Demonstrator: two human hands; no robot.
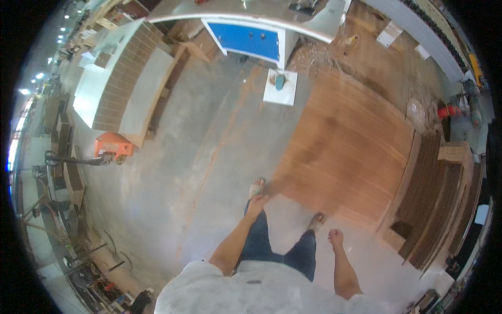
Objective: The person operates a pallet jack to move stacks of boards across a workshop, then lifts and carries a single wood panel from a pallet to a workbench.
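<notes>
My left hand [256, 204] is in front of my left leg, beside the near left corner of a large reddish-brown wooden board [345, 152]. Its fingers look drawn together and overlap that corner in the picture; whether they grip it or anything small I cannot make out. My right hand [335, 237] hangs beside my right leg, fingers curled in, with nothing visible in them. The board spreads broad and flat ahead of me, its near edge close to my feet [316, 223]. Dark smudged streaks cross its near left part.
Stacked brown boards [429, 199] stand at the right. Ahead are a blue-fronted workbench [246, 41] and a white square panel [280, 97] with a small teal object [280, 82]. To the left are an orange pallet jack [114, 145] and a stack of panels [123, 78].
</notes>
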